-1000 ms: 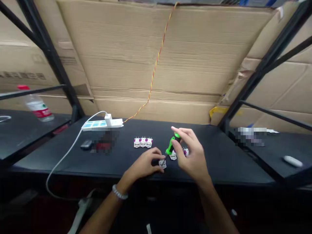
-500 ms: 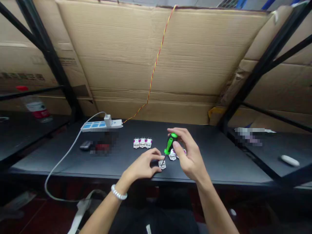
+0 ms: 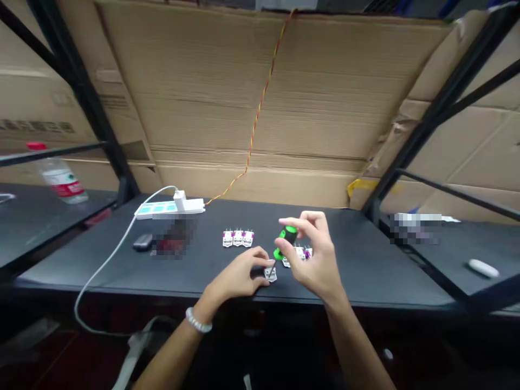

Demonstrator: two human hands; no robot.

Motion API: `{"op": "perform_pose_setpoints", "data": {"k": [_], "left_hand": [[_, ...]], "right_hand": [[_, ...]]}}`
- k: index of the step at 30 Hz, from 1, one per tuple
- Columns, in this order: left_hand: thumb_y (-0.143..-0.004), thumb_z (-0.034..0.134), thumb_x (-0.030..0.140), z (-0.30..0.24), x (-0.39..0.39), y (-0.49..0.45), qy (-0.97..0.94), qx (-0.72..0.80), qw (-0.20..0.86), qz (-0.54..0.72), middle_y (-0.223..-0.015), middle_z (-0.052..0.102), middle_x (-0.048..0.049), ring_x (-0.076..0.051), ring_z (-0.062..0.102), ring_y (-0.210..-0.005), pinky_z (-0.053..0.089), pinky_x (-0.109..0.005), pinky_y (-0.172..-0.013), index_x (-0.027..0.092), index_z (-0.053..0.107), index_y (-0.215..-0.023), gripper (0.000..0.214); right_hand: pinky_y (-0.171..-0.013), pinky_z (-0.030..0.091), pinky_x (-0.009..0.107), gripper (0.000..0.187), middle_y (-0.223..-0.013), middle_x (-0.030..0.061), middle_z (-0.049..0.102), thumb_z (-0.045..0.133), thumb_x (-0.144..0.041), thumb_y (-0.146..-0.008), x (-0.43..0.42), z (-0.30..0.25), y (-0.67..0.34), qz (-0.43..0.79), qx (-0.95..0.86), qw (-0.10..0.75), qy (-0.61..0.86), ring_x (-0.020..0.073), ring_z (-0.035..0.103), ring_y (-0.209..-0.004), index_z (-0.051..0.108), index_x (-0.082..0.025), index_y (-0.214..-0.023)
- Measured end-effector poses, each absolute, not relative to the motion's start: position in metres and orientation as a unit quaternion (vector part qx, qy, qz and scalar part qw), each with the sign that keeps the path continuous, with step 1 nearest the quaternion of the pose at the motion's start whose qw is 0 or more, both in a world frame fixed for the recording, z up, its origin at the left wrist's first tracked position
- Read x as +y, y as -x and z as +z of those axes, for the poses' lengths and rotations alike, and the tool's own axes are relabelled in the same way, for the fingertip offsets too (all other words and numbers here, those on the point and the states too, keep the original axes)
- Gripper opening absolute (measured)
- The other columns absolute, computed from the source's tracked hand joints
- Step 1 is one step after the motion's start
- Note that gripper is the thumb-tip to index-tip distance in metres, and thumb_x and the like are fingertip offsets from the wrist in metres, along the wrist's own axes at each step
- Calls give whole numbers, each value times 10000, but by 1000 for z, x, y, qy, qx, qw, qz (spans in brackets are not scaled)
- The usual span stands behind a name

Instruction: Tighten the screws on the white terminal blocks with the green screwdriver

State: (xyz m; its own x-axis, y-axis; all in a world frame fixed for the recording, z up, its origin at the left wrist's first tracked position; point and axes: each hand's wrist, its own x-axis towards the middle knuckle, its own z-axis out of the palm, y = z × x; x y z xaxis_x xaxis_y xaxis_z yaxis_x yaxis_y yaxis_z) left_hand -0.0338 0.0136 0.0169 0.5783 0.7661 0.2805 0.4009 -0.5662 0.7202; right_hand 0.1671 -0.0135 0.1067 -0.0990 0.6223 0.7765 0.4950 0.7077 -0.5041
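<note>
Green screwdriver (image 3: 289,235) tilts, gripped by right hand (image 3: 314,265); left hand (image 3: 239,274) seemingly pinches block (image 3: 270,274) near table edge (image 3: 390,301).

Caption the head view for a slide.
Right hand holds a green-black screwdriver to a white component pinched by the left hand.

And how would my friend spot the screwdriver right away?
Near the front edge of the long black table, find the person's right hand. It holds the screwdriver, slanting down to a small white part held by the left hand. Its bright green-and-black handle sets it apart from the white-and-purple row of three parts nearby.
</note>
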Motion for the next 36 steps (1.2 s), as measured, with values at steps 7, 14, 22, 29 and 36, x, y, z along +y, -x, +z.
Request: {"op": "perform_pose_setpoints", "data": {"k": [7, 14, 22, 29, 36], "left_hand": [[-850, 845, 203, 14, 14, 33, -828, 353, 314, 302, -1215, 683, -72, -261, 670, -1153, 532, -396, -1097, 242, 808, -1176, 330], [-841, 852, 176, 14, 15, 33, -828, 352, 317, 300, -1206, 683, -75, -257, 670, -1151, 519, -398, -1104, 222, 815, -1139, 304], [-846, 848, 189, 11, 15, 33, -828, 350, 310, 309, -1235, 685, -69, -266, 661, -1179, 519, -404, -1118, 241, 815, -1125, 285], [-846, 845, 180, 14, 15, 33, -828, 350, 314, 305, -1221, 682, -69, -260, 664, -1162, 521, -394, -1102, 240, 814, -1141, 303], [-845, 842, 168, 14, 15, 33, -829, 352, 313, 301, -1201, 682, -65, -254, 666, -1145, 519, -388, -1097, 233, 811, -1134, 298]], "right_hand": [[-1055, 553, 433, 409, -1284, 91, 658, 481, -211, -1060, -17, 108, -168, 127, -770, 520, 348, 242, 661, -1215, 625, -292, -1434], [-974, 584, 396, 386, -1194, 86, 650, 549, -220, -1049, -17, 107, -166, 91, -766, 524, 359, 219, 679, -1076, 643, -289, -1418], [-825, 603, 365, 249, -1083, 63, 614, 723, -297, -955, -18, 107, -162, 57, -743, 549, 377, 209, 656, -924, 728, -267, -1202], [-969, 578, 419, 362, -1211, 90, 653, 566, -252, -1036, -17, 110, -165, 91, -761, 537, 353, 239, 679, -1100, 682, -281, -1378], [-988, 569, 406, 436, -1240, 87, 673, 490, -200, -1055, -16, 111, -165, 114, -768, 524, 350, 227, 680, -1126, 620, -287, -1462]]}}
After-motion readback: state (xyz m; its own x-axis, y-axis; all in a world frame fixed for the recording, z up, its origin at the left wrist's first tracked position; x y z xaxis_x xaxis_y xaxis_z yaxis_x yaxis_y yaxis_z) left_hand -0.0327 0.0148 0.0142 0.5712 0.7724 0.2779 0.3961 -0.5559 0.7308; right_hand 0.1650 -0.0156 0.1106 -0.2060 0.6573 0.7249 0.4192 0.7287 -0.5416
